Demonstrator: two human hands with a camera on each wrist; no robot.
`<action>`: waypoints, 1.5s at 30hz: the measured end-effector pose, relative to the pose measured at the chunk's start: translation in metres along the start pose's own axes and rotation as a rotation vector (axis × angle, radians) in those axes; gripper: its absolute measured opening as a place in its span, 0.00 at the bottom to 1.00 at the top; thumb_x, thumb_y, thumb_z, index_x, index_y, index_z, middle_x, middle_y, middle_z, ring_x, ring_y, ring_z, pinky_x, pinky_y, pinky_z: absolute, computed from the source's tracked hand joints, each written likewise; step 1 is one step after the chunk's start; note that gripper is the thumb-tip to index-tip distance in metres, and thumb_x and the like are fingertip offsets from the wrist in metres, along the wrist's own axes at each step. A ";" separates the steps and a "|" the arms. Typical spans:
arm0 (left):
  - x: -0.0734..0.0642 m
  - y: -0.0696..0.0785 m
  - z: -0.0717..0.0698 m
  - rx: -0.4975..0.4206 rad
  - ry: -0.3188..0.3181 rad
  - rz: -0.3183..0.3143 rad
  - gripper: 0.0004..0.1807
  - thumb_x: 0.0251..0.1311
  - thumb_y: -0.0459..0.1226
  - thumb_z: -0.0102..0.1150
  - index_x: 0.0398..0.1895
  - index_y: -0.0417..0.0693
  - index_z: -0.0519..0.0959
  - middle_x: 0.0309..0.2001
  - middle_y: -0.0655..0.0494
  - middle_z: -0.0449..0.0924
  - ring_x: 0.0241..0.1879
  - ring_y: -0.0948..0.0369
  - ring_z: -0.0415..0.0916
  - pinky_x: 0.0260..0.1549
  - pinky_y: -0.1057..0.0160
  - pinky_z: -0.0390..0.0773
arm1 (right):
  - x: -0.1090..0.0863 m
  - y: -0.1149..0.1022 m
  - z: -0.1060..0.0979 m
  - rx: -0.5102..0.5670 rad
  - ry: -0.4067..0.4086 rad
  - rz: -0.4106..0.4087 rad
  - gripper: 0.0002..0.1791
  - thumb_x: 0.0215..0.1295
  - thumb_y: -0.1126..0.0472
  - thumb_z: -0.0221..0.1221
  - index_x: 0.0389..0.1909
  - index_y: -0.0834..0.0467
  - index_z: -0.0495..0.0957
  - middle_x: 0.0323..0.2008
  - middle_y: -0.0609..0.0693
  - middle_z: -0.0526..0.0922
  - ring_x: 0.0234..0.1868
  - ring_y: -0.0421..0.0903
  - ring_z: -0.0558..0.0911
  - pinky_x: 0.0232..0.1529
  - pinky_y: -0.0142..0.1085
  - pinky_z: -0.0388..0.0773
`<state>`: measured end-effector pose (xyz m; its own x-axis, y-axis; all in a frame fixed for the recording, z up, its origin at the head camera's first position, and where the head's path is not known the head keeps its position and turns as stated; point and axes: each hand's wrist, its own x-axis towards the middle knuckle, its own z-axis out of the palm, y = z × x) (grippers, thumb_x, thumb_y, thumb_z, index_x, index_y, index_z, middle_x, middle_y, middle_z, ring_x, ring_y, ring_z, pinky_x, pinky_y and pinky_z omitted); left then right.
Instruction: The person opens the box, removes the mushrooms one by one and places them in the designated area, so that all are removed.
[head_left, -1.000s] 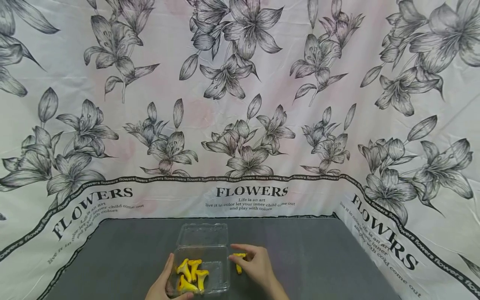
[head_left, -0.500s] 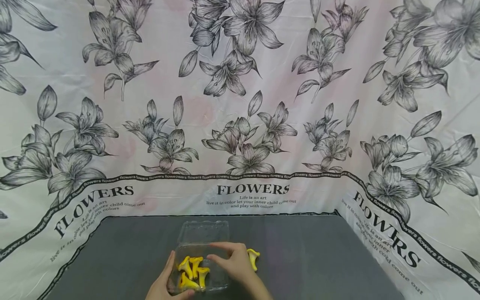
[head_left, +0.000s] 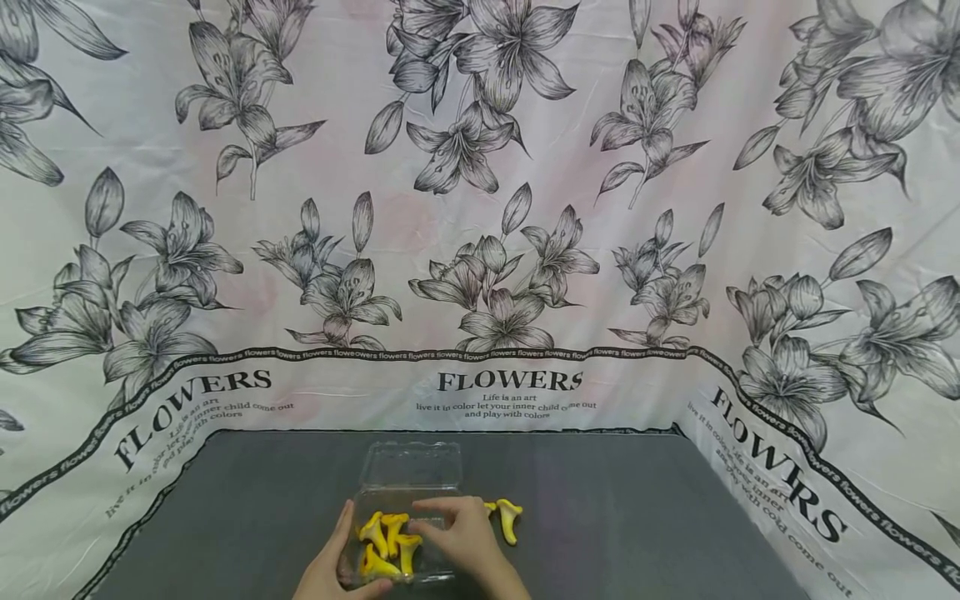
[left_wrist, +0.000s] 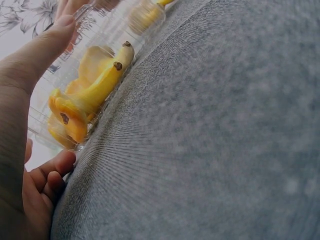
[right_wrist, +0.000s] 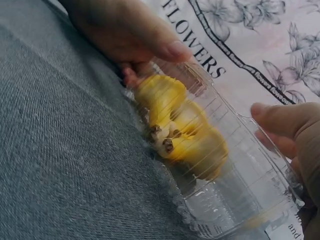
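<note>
A clear plastic clamshell box stands on the grey cloth with its lid folded back. Several yellow chanterelle mushrooms lie in its left half. My left hand holds the box's near left corner, fingers along the left side and thumb along the front. Over the right half is my right hand, thumb and index finger apart, with nothing visible between them. The right wrist view shows its thumb across the rim. The hand hides that part of the box's floor in the head view.
Just right of the right hand, another chanterelle lies on the grey cloth, with part of a further one showing beside it. A white flower-printed curtain encloses the back and sides.
My right hand has moved left from beside the loose chanterelles to over the box, uncovering chanterelles on the cloth. The left hand keeps its hold on the box.
</note>
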<state>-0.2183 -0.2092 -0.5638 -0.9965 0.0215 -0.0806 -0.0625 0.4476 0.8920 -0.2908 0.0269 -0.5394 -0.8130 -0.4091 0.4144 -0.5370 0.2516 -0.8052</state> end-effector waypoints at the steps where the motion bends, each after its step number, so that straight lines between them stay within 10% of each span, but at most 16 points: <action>1: 0.000 -0.001 0.000 -0.004 -0.001 0.001 0.65 0.60 0.50 0.77 0.88 0.43 0.42 0.83 0.32 0.47 0.23 0.59 0.63 0.26 0.63 0.68 | 0.000 0.000 0.000 -0.025 -0.014 0.010 0.14 0.63 0.60 0.76 0.48 0.60 0.92 0.08 0.38 0.57 0.09 0.24 0.49 0.13 0.21 0.48; 15: 0.002 -0.005 0.002 0.008 0.011 -0.006 0.65 0.59 0.50 0.78 0.87 0.41 0.42 0.84 0.31 0.41 0.23 0.59 0.64 0.25 0.63 0.69 | -0.001 -0.001 -0.002 -0.132 -0.103 0.011 0.11 0.61 0.62 0.77 0.45 0.58 0.93 0.05 0.41 0.68 0.07 0.25 0.50 0.15 0.21 0.51; 27: 0.001 -0.003 0.002 0.002 0.019 -0.008 0.66 0.57 0.50 0.79 0.88 0.43 0.43 0.86 0.35 0.40 0.21 0.60 0.64 0.25 0.64 0.68 | -0.001 -0.004 0.000 -0.240 -0.168 -0.021 0.10 0.63 0.62 0.76 0.44 0.57 0.93 0.08 0.33 0.52 0.12 0.27 0.43 0.14 0.20 0.48; 34: 0.001 -0.002 0.002 -0.001 0.015 -0.006 0.66 0.58 0.51 0.79 0.88 0.43 0.43 0.85 0.34 0.41 0.21 0.61 0.63 0.25 0.64 0.68 | 0.000 -0.007 0.000 -0.294 -0.185 -0.023 0.08 0.62 0.61 0.77 0.42 0.56 0.94 0.29 0.42 0.92 0.13 0.29 0.44 0.17 0.21 0.53; 45: 0.002 -0.001 0.001 0.008 0.012 -0.017 0.66 0.58 0.51 0.78 0.88 0.43 0.42 0.85 0.33 0.39 0.22 0.59 0.63 0.25 0.62 0.68 | 0.000 -0.007 0.002 -0.333 -0.205 -0.006 0.08 0.62 0.60 0.76 0.42 0.52 0.94 0.40 0.39 0.93 0.10 0.28 0.49 0.31 0.21 0.74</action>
<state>-0.2206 -0.2090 -0.5656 -0.9959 0.0034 -0.0904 -0.0789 0.4551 0.8869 -0.2865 0.0238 -0.5348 -0.7658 -0.5698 0.2981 -0.6127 0.5060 -0.6071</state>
